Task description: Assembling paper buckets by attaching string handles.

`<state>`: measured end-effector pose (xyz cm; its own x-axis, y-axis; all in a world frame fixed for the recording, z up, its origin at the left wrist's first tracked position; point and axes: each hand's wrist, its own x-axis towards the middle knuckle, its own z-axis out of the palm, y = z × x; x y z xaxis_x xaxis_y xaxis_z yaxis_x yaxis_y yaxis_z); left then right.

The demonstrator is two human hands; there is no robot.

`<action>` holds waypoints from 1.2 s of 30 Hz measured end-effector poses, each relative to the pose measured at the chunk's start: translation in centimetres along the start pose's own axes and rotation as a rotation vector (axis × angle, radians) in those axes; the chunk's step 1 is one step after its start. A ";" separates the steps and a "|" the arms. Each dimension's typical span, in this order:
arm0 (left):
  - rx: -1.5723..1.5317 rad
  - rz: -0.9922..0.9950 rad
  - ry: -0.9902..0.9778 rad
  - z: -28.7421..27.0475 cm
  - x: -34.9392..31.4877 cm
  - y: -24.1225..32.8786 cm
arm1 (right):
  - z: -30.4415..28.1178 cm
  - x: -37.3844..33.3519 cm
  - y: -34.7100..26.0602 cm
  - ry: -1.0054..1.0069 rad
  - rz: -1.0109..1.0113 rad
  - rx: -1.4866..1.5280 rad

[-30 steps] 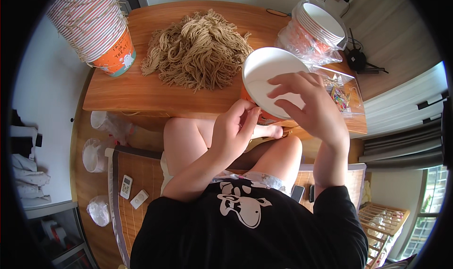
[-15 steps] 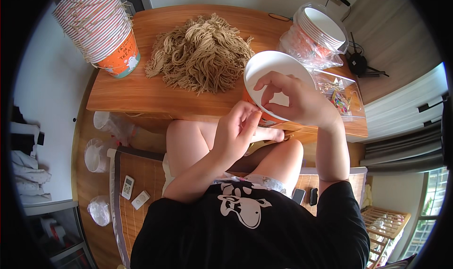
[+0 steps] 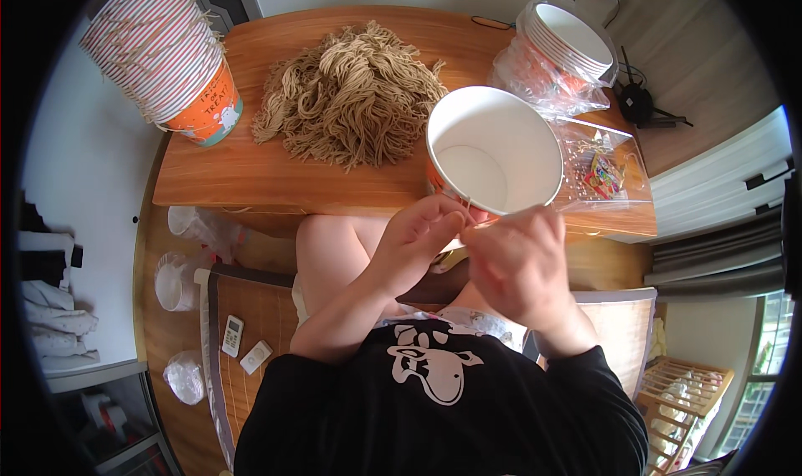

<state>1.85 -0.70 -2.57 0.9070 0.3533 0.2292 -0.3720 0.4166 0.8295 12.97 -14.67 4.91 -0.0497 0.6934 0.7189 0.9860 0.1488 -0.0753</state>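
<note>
A paper bucket (image 3: 493, 150) with a white inside and an orange outer wall stands tilted at the table's near edge, its mouth toward me. Over its near rim shows a short bit of thin tan cord (image 3: 469, 202). Just below that rim my left hand (image 3: 422, 235) pinches the cord between thumb and forefinger. My right hand (image 3: 520, 263) is closed, slightly blurred, its fingertips meeting the left ones at the cord. How the cord runs between the fingers is hidden. Left of the bucket lies a large heap of tan cords (image 3: 355, 96).
A tall stack of striped orange buckets (image 3: 159, 58) with cord handles stands at the table's far left. Plastic-wrapped buckets (image 3: 560, 54) are at the back right, beside a clear tray (image 3: 606, 171) of small bits. A remote control (image 3: 233, 336) lies on the mat at lower left.
My right hand has come out from over the bucket's mouth, down and toward me, its fingers closing beside my left hand. The bucket's inside now shows in full.
</note>
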 end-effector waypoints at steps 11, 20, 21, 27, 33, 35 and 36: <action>0.038 -0.021 0.006 -0.8 0.1 0.1 | 6.1 -5.0 -0.7 0.146 0.304 -0.029; 0.529 0.207 0.104 -2.1 -0.3 -0.5 | 6.1 -5.4 -1.7 0.287 0.636 0.733; 0.527 0.222 0.153 -1.9 -0.4 -0.7 | 5.7 -5.2 -1.9 0.276 0.644 0.753; 0.377 -0.006 0.280 -0.1 -0.9 0.5 | 5.2 -4.6 -1.9 0.194 0.402 0.484; 0.471 0.092 0.351 0.2 -0.8 0.6 | 5.1 -4.9 -1.9 0.220 0.378 0.391; 0.509 0.055 0.360 0.7 -0.8 1.0 | 5.1 -5.0 -1.9 0.240 0.383 0.380; 0.551 0.021 0.371 0.8 -0.8 1.1 | 5.1 -5.0 -1.8 0.245 0.370 0.369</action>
<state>0.85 -1.18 -1.40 0.7357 0.6628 0.1395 -0.1444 -0.0477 0.9884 10.62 -14.79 -2.04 0.3692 0.5692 0.7346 0.8077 0.1945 -0.5566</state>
